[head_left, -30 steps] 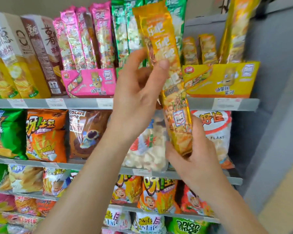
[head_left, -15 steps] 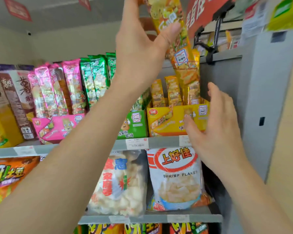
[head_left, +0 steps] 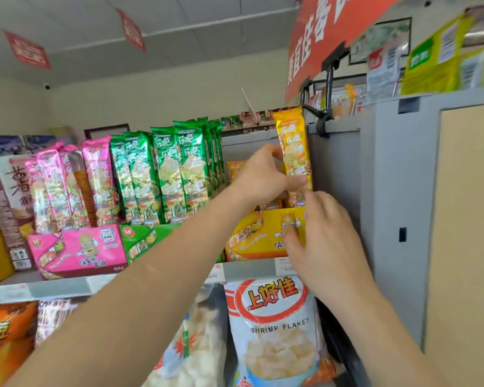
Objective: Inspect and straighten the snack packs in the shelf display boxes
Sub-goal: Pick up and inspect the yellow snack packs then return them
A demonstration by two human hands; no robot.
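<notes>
My left hand [head_left: 263,175] grips a tall yellow snack pack [head_left: 292,146] that stands upright in the yellow display box [head_left: 252,236] at the right end of the top shelf. My right hand [head_left: 319,233] rests against the front right of that box, fingers spread on the cardboard, one fingertip touching the pack's lower part. Other yellow packs sit low in the box behind my left hand, mostly hidden. To the left stand a green display box [head_left: 140,238] full of green packs [head_left: 176,174] and a pink display box [head_left: 81,250] with pink packs [head_left: 67,185].
A grey side panel [head_left: 344,191] closes the shelf right of the yellow box. A shrimp flakes bag [head_left: 274,325] and a clear puffed snack bag [head_left: 190,344] hang on the shelf below. Brown cartons [head_left: 9,208] stand far left. A red banner [head_left: 327,29] hangs overhead.
My left hand brought the yellow pack down from high overhead into the yellow box. My right hand moved up against the box front and the pack's lower end.
</notes>
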